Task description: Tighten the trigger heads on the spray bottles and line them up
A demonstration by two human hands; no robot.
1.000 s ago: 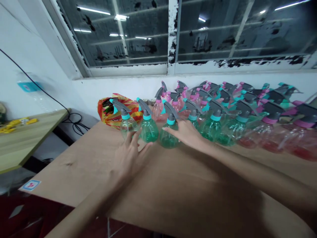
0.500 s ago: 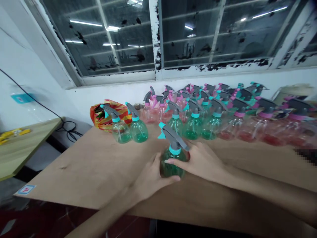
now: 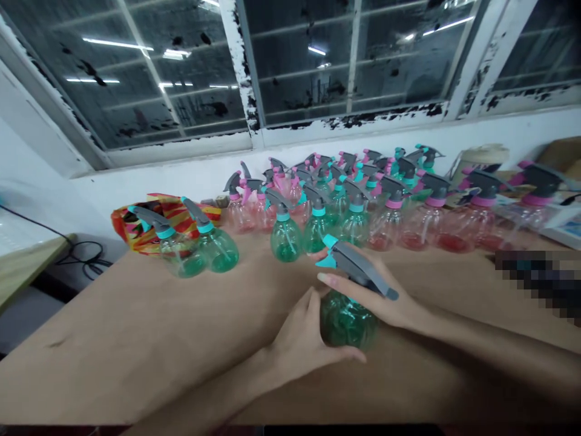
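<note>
A green-tinted spray bottle [image 3: 348, 324] with a grey and turquoise trigger head stands nearly upright before me, its nozzle end toward the left. My left hand [image 3: 299, 336] is curved around the left side of its round body, thumb stretched across the low front. My right hand [image 3: 390, 293] is closed about the neck just under the grey head, thumb across the front; its other fingers are mostly hidden behind the bottle.
Several green bottles [image 3: 285, 239] and pink ones [image 3: 415, 233] line the back of the brown table [image 3: 136, 339]. Two more turquoise-collared bottles [image 3: 220, 248] stand left, by a red and yellow bag [image 3: 129, 233]. A pale container [image 3: 483, 158] sits behind, at right. A black cable [image 3: 88, 251] lies beyond the left edge.
My view has swung to the right. My right hand has risen from the bottle's body to its neck and trigger head; my left hand stays around the body.
</note>
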